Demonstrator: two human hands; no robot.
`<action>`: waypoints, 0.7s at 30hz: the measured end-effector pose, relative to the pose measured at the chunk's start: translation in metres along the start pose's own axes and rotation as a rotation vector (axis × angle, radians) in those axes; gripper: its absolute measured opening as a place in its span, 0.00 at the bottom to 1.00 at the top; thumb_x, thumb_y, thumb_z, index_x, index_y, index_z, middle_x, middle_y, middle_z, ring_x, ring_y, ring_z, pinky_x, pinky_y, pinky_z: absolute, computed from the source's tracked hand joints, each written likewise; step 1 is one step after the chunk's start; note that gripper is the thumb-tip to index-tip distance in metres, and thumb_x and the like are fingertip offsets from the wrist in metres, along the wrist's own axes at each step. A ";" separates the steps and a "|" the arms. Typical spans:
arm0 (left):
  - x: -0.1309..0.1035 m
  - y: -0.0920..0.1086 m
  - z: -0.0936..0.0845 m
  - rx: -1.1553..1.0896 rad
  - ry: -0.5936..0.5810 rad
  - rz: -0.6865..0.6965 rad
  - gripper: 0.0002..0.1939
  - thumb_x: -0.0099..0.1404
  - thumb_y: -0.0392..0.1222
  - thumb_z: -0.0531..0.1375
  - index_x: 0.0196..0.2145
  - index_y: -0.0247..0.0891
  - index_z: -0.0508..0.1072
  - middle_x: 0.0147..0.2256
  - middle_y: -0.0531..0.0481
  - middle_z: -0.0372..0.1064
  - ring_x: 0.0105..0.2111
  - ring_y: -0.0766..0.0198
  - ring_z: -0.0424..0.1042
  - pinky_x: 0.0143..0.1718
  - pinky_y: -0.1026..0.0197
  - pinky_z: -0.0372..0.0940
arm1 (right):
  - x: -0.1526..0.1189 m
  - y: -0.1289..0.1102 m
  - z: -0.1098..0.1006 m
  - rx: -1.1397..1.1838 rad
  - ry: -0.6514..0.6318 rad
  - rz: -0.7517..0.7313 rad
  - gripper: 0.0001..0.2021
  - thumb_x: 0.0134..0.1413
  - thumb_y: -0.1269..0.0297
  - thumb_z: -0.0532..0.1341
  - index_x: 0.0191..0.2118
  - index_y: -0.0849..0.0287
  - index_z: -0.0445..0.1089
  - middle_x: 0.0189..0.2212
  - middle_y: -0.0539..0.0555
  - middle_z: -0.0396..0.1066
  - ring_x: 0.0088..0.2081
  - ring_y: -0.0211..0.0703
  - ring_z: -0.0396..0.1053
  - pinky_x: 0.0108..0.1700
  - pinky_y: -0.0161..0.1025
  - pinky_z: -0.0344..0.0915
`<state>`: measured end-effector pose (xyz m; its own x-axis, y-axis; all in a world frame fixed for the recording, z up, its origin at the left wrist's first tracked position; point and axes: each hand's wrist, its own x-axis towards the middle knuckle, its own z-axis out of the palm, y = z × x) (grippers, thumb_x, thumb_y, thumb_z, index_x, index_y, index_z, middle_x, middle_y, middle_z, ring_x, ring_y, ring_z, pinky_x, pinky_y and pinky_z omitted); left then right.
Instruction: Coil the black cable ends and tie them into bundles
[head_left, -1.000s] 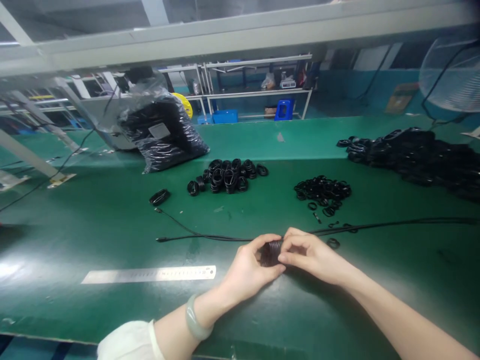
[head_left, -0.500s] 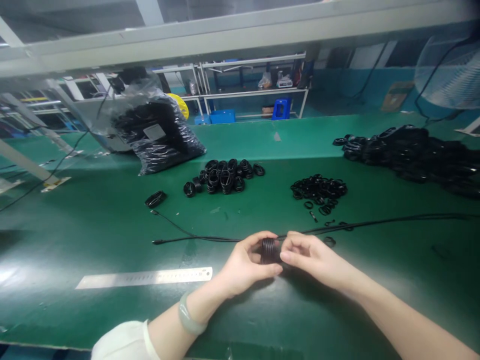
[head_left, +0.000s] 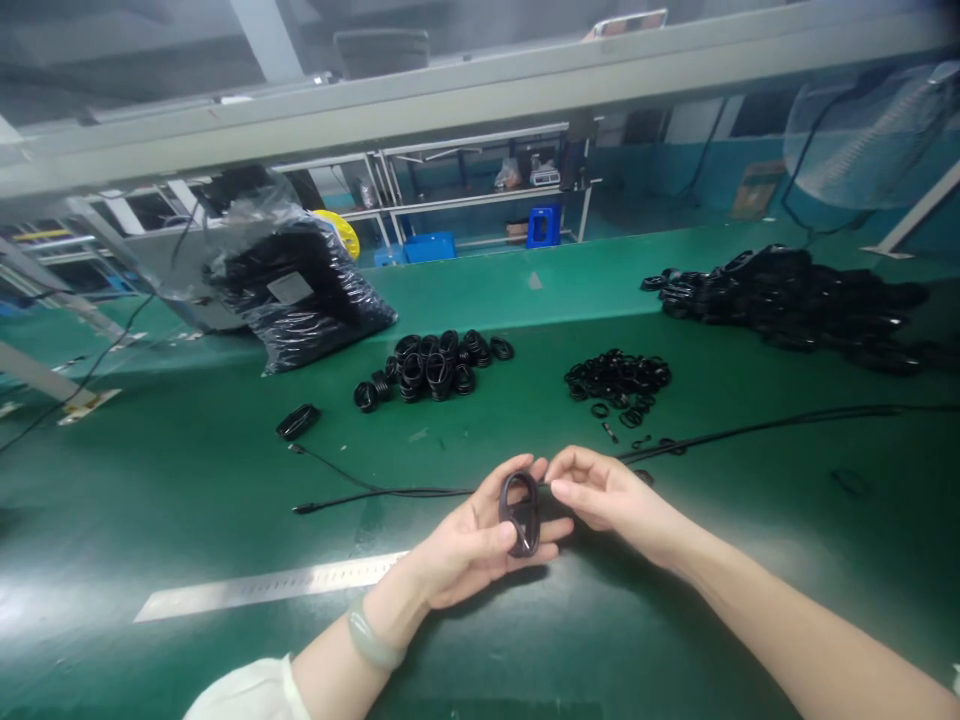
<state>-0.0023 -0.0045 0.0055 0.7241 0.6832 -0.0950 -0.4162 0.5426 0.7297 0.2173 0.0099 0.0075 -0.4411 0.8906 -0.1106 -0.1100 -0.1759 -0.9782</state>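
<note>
In my left hand (head_left: 480, 545) is a small coiled black cable (head_left: 520, 512), turned so its oval opening faces me. The thumb presses its near lower side while the other fingers lie behind it. My right hand (head_left: 596, 490) is just to the right, thumb and fingers pinched together near the coil's upper edge. What sits in that pinch is too small to make out. Beyond my hands, long straight black cables (head_left: 750, 432) run across the bench, with connector ends (head_left: 304, 509) at the left. A pile of small black bands or loops (head_left: 616, 380) lies past my right hand.
A steel ruler (head_left: 262, 590) lies left of my forearm on the green bench (head_left: 225, 490). Coiled cables (head_left: 431, 368) are heaped further back, with a single coil (head_left: 298, 421) to their left. A plastic bag (head_left: 307, 290) and a large black pile (head_left: 795, 305) stand behind.
My left hand has turned the coil from edge-on to its open face and spread its fingers behind it. My right hand stays pinched beside it. The camera view has shifted slightly.
</note>
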 end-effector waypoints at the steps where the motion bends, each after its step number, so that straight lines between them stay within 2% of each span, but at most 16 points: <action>1: 0.000 0.000 0.000 -0.004 -0.006 -0.015 0.35 0.62 0.37 0.67 0.63 0.55 0.60 0.69 0.45 0.49 0.58 0.41 0.66 0.58 0.45 0.64 | 0.000 0.000 0.002 -0.006 -0.016 0.018 0.19 0.54 0.46 0.67 0.38 0.58 0.68 0.28 0.46 0.64 0.21 0.28 0.47 0.21 0.32 0.40; 5: 0.000 0.002 0.000 0.010 -0.011 -0.041 0.35 0.62 0.37 0.66 0.63 0.57 0.60 0.71 0.49 0.41 0.59 0.41 0.65 0.58 0.46 0.63 | 0.001 0.004 0.006 -0.021 -0.083 0.115 0.23 0.54 0.43 0.65 0.40 0.61 0.70 0.21 0.43 0.58 0.19 0.28 0.41 0.21 0.33 0.36; 6: 0.000 0.002 -0.001 0.015 -0.007 -0.042 0.35 0.62 0.37 0.66 0.63 0.57 0.60 0.71 0.49 0.43 0.59 0.41 0.66 0.58 0.46 0.63 | 0.002 0.006 0.006 -0.002 -0.088 0.135 0.23 0.53 0.43 0.66 0.40 0.62 0.70 0.21 0.43 0.58 0.19 0.28 0.40 0.21 0.34 0.35; 10: 0.003 0.000 -0.003 0.081 0.055 -0.075 0.35 0.65 0.37 0.64 0.65 0.53 0.56 0.63 0.42 0.61 0.57 0.44 0.69 0.58 0.47 0.63 | 0.004 0.009 0.004 0.109 -0.037 0.169 0.23 0.49 0.44 0.69 0.34 0.60 0.65 0.19 0.40 0.53 0.19 0.28 0.39 0.21 0.34 0.34; 13: 0.005 -0.002 -0.003 0.150 0.095 -0.093 0.34 0.65 0.37 0.64 0.65 0.49 0.57 0.60 0.40 0.65 0.55 0.44 0.71 0.56 0.49 0.65 | 0.006 0.011 0.002 0.109 0.002 0.138 0.24 0.47 0.44 0.70 0.31 0.58 0.61 0.16 0.38 0.49 0.18 0.28 0.38 0.21 0.33 0.34; 15: 0.006 -0.003 -0.003 0.174 0.111 -0.086 0.34 0.63 0.37 0.65 0.64 0.48 0.59 0.60 0.39 0.65 0.53 0.44 0.73 0.54 0.49 0.66 | 0.007 0.012 0.002 0.093 -0.004 0.121 0.24 0.48 0.44 0.70 0.31 0.58 0.61 0.16 0.38 0.50 0.18 0.28 0.39 0.21 0.33 0.34; 21: 0.008 -0.006 -0.003 0.240 0.196 -0.054 0.33 0.62 0.40 0.67 0.62 0.48 0.61 0.55 0.40 0.70 0.45 0.48 0.79 0.48 0.52 0.70 | 0.008 0.015 0.000 0.102 -0.018 0.123 0.25 0.45 0.43 0.70 0.31 0.59 0.61 0.21 0.43 0.62 0.18 0.26 0.42 0.21 0.33 0.34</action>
<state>0.0049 -0.0011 -0.0017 0.6118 0.7504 -0.2502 -0.2212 0.4660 0.8567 0.2119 0.0143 -0.0077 -0.4726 0.8523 -0.2242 -0.1440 -0.3257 -0.9344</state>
